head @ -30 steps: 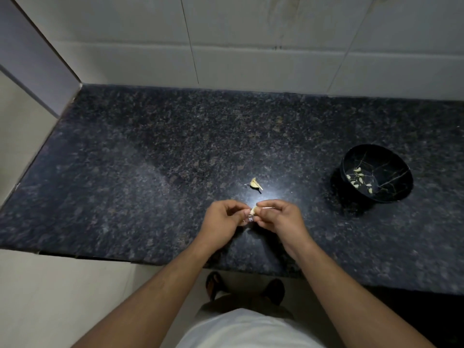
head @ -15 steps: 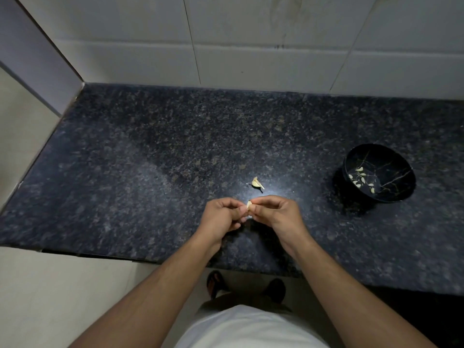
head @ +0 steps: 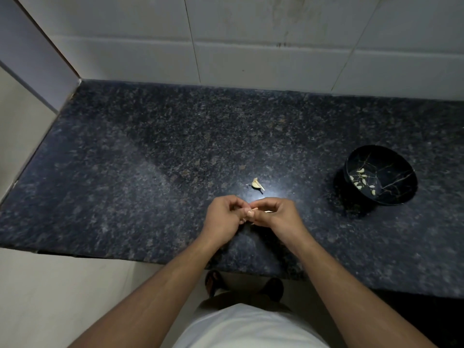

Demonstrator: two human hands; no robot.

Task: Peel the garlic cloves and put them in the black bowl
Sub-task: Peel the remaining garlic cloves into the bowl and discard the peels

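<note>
My left hand (head: pixel 224 215) and my right hand (head: pixel 272 214) meet fingertip to fingertip over the front middle of the dark granite counter (head: pixel 140 172). Between them they pinch a small garlic clove (head: pixel 253 211); only a pale sliver of it shows past the fingers. A scrap of garlic (head: pixel 256 184), pale yellow, lies on the counter just beyond my hands. The black bowl (head: pixel 391 194) with gold veins stands far to the right, and several peeled cloves (head: pixel 361 182) lie inside it.
White tiled wall (head: pixel 251 41) runs behind the counter, and a side wall closes its left end. The counter's front edge lies just under my forearms. Small bits of skin (head: pixel 350 226) dot the granite near the bowl.
My hands stay together at the same spot. The fingers have shifted round the clove, which now shows less than before.
</note>
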